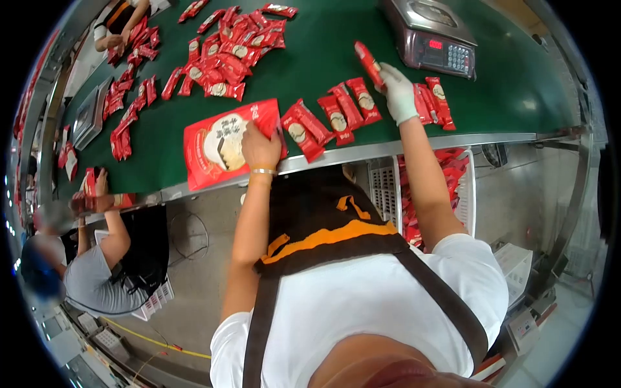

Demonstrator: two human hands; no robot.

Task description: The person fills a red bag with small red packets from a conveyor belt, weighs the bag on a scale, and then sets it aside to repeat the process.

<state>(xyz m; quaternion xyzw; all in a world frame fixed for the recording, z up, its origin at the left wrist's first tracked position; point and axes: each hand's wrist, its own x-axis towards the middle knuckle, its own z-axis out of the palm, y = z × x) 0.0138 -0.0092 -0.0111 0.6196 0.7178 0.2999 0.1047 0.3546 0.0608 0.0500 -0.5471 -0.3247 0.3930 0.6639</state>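
My left hand point(262, 147), bare with a band at the wrist, grips the right part of a large red pouch point(202, 152) with a pale printed panel. The pouch lies at the table's near edge. In a white glove, my right hand point(397, 92) is closed round one end of a small red snack packet point(366, 59), held tilted over the table. Between my hands, several similar packets point(337, 119) lie in small groups along the edge. More packets point(438, 103) rest just right of the glove.
A digital scale point(435, 48) stands at the back right of the green table point(310, 61). A heap of red packets point(236, 52) lies at the back. Below the edge, a white crate point(470, 194) holds red packets. Co-workers point(107, 265) sit and stand at the left, near another scale point(90, 115).
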